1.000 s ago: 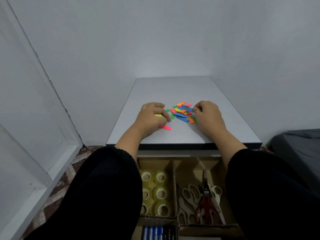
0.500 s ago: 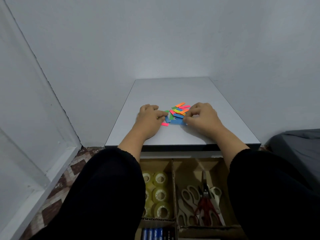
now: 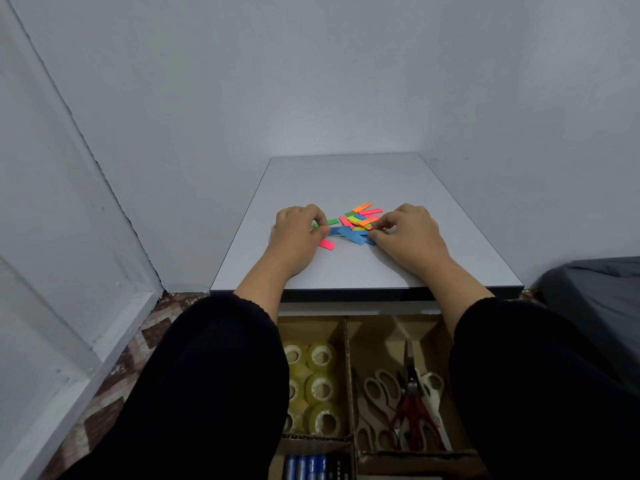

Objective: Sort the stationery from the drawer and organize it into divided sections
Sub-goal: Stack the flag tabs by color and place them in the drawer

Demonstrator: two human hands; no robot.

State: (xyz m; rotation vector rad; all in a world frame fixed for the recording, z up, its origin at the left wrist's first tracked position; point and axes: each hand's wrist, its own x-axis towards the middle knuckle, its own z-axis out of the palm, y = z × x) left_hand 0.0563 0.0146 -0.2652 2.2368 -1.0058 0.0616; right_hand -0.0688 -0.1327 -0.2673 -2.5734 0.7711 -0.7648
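Note:
A loose pile of coloured paper strips point(image 3: 360, 218), orange, pink, green, yellow and blue, lies on the grey table top point(image 3: 346, 178). My left hand point(image 3: 296, 237) sits at the pile's left side, fingers curled, pinching strip ends where a blue strip point(image 3: 348, 233) meets a green one. My right hand point(image 3: 407, 235) sits at the pile's right side, curled fingertips pinching the blue strips' right end. One pink strip point(image 3: 327, 244) lies apart beside my left hand. Below the table edge the open drawer shows cardboard dividers point(image 3: 347, 341).
In the drawer, several clear tape rolls point(image 3: 320, 386) fill the left section and several scissors point(image 3: 408, 407) the right one. Blue pens point(image 3: 304, 465) show at the bottom. Grey walls enclose the table on three sides. A dark grey surface point(image 3: 595, 299) lies to the right.
Both hands have drawn closer together around the strips, bunching the pile tighter. The blue strips have shifted left, toward my left hand.

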